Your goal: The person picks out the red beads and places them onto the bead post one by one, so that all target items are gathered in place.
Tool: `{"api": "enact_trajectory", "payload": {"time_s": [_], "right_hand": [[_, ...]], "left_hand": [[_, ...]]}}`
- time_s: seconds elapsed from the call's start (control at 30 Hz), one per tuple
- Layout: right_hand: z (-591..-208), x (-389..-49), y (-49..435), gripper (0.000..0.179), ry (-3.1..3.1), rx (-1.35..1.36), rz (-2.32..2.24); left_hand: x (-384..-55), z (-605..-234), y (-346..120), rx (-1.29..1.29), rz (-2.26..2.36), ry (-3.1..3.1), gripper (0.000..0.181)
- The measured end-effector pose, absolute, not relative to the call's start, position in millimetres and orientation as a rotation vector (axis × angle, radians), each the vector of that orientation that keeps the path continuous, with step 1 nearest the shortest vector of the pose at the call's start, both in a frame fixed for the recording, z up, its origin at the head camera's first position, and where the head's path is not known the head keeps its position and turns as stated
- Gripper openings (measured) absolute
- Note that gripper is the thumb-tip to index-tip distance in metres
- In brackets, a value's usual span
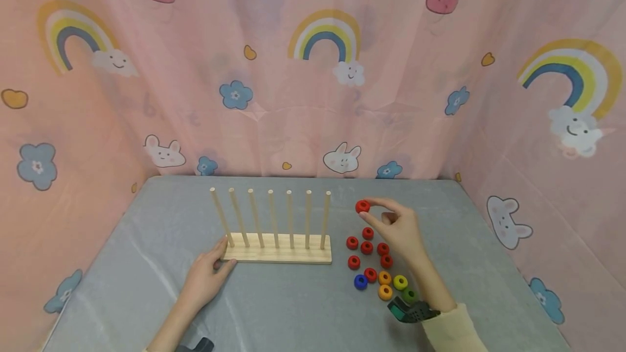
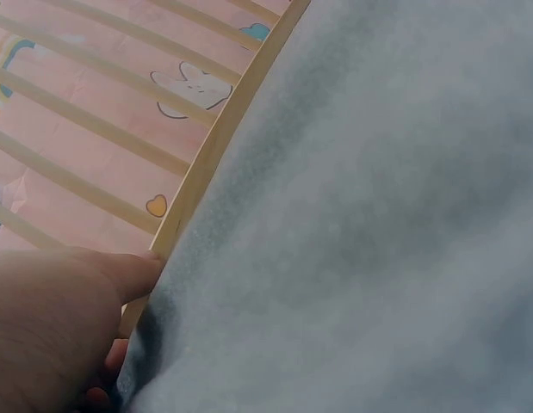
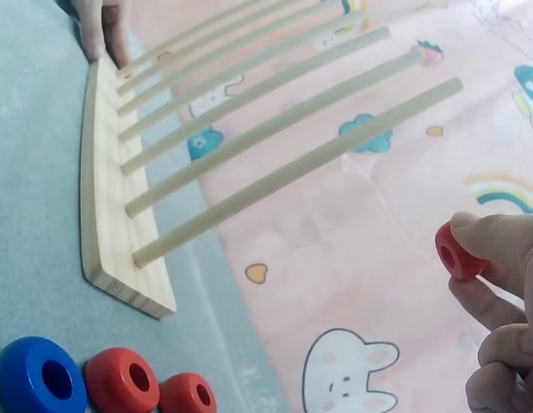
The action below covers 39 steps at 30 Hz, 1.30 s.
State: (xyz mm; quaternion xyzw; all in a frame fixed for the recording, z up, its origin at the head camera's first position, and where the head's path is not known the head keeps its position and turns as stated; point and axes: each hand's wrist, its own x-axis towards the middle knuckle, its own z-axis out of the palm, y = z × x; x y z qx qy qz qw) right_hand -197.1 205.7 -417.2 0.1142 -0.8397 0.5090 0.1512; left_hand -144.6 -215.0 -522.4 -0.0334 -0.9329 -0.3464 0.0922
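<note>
A wooden peg rack with a row of several upright bare pegs stands on the table. My left hand holds its left end, the thumb against the front edge. To the right of the rack, my right hand pinches a red bead between thumb and finger, raised to about the height of the peg tops. The bead's hole shows in the right wrist view. Below that hand lie several loose red beads, a blue bead, two orange beads, a yellow bead and a green bead.
A grey cloth covers the table. Pink patterned curtains hang along the back and both sides. A dark strap device sits at my right wrist, close to the green bead.
</note>
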Motion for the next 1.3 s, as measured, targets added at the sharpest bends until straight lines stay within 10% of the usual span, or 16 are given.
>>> {"api": "enact_trajectory", "payload": {"time_s": [1.3], "right_hand": [[-394, -206, 180, 0.031, -2.334, 0.435, 1.490]], "left_hand": [[-143, -519, -215, -0.100, -1.023, -2.782, 0.063]]}}
